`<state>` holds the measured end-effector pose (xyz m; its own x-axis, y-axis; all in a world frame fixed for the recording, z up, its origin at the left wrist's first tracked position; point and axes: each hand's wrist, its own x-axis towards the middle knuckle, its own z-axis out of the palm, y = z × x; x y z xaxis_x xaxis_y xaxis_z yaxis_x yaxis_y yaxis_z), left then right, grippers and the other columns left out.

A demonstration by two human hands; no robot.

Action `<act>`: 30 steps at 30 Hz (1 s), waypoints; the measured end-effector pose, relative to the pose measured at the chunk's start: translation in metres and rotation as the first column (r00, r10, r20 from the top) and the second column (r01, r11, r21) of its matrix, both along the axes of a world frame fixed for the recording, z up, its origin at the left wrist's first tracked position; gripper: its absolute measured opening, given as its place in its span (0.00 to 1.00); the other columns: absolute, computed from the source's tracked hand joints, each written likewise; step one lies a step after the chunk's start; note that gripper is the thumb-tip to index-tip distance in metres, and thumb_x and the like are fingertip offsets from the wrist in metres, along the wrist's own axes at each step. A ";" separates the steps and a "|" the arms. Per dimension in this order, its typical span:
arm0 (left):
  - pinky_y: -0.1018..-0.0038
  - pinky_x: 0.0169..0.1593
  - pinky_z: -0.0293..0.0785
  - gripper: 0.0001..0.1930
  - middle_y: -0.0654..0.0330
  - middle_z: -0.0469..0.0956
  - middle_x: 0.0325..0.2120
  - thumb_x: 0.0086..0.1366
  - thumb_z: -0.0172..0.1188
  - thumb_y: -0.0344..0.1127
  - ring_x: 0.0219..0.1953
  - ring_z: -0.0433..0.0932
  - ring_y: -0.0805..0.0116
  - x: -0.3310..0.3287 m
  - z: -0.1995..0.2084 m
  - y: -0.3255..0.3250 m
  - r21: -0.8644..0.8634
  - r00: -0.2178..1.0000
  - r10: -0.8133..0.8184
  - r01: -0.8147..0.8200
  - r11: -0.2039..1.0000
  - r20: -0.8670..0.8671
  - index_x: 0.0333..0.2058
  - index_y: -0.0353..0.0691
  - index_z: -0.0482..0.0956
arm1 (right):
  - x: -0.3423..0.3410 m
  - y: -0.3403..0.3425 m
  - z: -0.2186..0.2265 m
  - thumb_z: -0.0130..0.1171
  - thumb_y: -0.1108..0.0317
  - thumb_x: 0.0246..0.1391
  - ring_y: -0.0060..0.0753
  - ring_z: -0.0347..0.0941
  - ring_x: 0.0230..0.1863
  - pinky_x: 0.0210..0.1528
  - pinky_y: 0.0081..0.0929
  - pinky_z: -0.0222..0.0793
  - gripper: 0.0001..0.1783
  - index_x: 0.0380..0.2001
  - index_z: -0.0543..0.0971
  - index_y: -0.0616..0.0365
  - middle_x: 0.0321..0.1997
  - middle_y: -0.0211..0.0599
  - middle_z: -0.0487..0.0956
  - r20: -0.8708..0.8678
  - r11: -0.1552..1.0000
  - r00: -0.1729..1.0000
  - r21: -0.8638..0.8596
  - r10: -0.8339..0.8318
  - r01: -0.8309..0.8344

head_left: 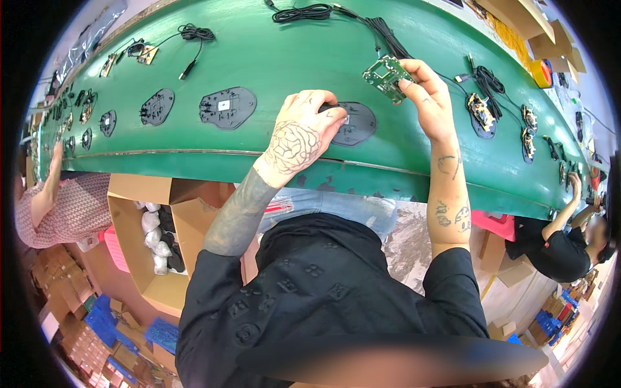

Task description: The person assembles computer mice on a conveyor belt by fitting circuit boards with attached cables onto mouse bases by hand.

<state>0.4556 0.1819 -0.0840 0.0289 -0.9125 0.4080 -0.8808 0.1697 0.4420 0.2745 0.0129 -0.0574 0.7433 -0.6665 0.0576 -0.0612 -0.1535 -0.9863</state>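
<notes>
Between the thumb and fingers of my right hand [428, 97] is a green circuit board [387, 76], raised above the green work surface. A black cable [388, 39] runs away behind the board. My left hand [304, 126] rests on the left part of a black plastic mouse base [357, 124], its fingers bent and covering part of it. Whether the left fingertips pinch a small part there is hidden. Left of that hand lies another black base [228, 108] with a pale square on it, and a further base [157, 107] beyond.
Coiled cables [304, 13] lie along the far side. Bases with boards on them [480, 115] sit to the right. An open cardboard box [155, 242] with wrapped items stands below the bench edge at left. One person [65, 207] works at left, another [556, 242] at right.
</notes>
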 end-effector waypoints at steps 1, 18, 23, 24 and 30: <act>0.65 0.49 0.69 0.09 0.65 0.76 0.39 0.56 0.67 0.33 0.45 0.76 0.63 -0.001 0.000 -0.002 0.008 1.000 -0.014 0.014 1.000 0.008 0.37 0.47 0.83 | -0.003 0.000 -0.003 0.52 0.69 0.62 0.17 0.72 0.38 0.35 0.20 0.71 0.15 0.50 0.75 0.62 0.41 0.27 0.79 0.051 0.996 0.999 0.090 -0.011 0.006; 0.69 0.41 0.73 0.07 0.61 0.78 0.24 0.63 0.66 0.36 0.23 0.76 0.66 0.043 0.025 -0.009 -0.015 0.982 -0.044 0.042 0.999 -0.183 0.30 0.42 0.80 | 0.016 0.018 0.005 0.69 0.69 0.55 0.20 0.75 0.38 0.37 0.21 0.74 0.18 0.46 0.75 0.60 0.41 0.30 0.80 0.062 0.932 0.993 0.343 0.104 -0.119; 0.74 0.27 0.72 0.06 0.57 0.76 0.24 0.63 0.65 0.33 0.23 0.74 0.66 0.033 0.006 0.007 0.103 0.914 0.161 -0.132 0.986 -0.372 0.33 0.37 0.79 | 0.027 0.022 -0.007 0.69 0.58 0.53 0.24 0.77 0.36 0.41 0.25 0.74 0.23 0.46 0.78 0.63 0.40 0.38 0.83 -0.364 0.998 0.931 -0.068 -0.035 0.010; 0.70 0.27 0.72 0.07 0.57 0.76 0.25 0.61 0.66 0.33 0.23 0.75 0.63 0.033 0.006 0.009 0.134 0.922 0.171 -0.131 0.982 -0.347 0.31 0.38 0.78 | 0.027 0.022 -0.009 0.69 0.58 0.53 0.24 0.77 0.36 0.41 0.25 0.74 0.23 0.46 0.78 0.63 0.40 0.38 0.83 -0.369 0.998 0.929 -0.069 -0.033 0.008; 0.66 0.43 0.67 0.07 0.63 0.72 0.29 0.57 0.66 0.36 0.36 0.75 0.63 0.033 -0.003 0.011 0.181 0.989 0.109 -0.090 0.979 -0.099 0.26 0.46 0.76 | 0.033 0.023 -0.009 0.69 0.55 0.51 0.32 0.81 0.36 0.41 0.28 0.75 0.26 0.47 0.78 0.63 0.42 0.45 0.84 -0.438 0.990 0.895 -0.137 -0.083 0.025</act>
<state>0.4886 0.1932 -0.0873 0.1585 -0.9598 0.2316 -0.8348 -0.0051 0.5505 0.3076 0.0357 -0.0659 0.6745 -0.7151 -0.1835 -0.4977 -0.2569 -0.8284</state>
